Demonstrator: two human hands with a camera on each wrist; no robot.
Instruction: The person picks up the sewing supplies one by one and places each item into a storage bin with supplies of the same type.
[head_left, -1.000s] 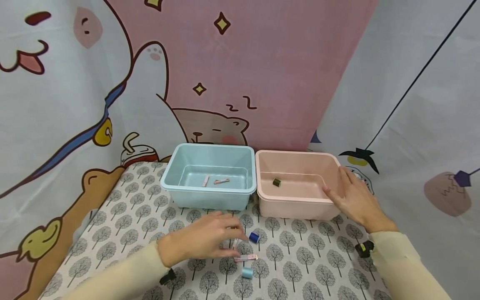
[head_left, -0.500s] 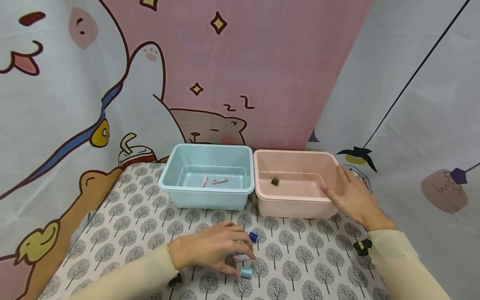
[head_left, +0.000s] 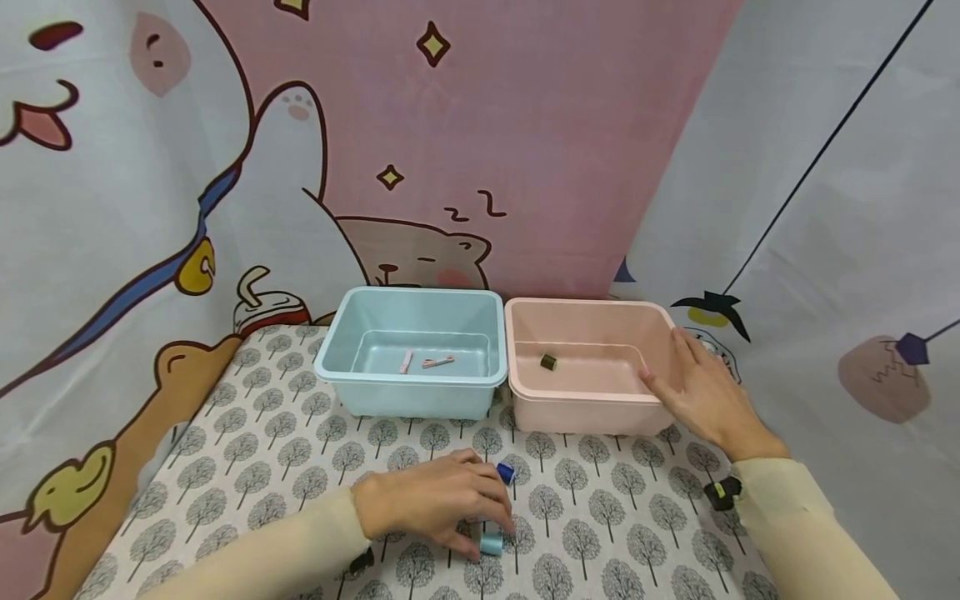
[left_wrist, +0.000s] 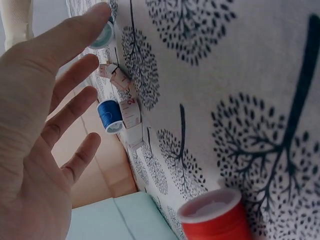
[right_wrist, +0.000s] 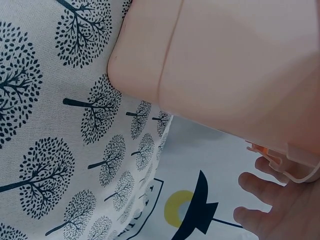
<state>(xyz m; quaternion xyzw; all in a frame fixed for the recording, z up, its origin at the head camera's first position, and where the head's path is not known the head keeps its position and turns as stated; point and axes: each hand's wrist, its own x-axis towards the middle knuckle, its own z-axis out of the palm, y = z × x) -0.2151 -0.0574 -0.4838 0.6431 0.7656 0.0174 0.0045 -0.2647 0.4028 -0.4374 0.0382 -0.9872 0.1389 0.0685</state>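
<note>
My left hand is low over the cloth, fingers spread, its thumb beside a light-blue thread spool. In the left wrist view the thumb tip overlaps that spool; contact is unclear. Just past the fingers lies a dark-blue thread spool. Pink-and-white strips printed like measuring tape lie beside it, mostly hidden by the hand in the head view. A red thread spool shows only in the left wrist view. My right hand holds the pink bin's right rim, thumb inside, fingers outside.
Left of the pink bin stands a light-blue bin with two small strips inside. A dark-green spool lies in the pink bin. Tree-patterned cloth covers the table; a printed curtain hangs behind.
My left hand has moved right and toward the front edge, from over the tape strips to the light-blue spool, covering the strips. My right hand stays on the pink bin.
</note>
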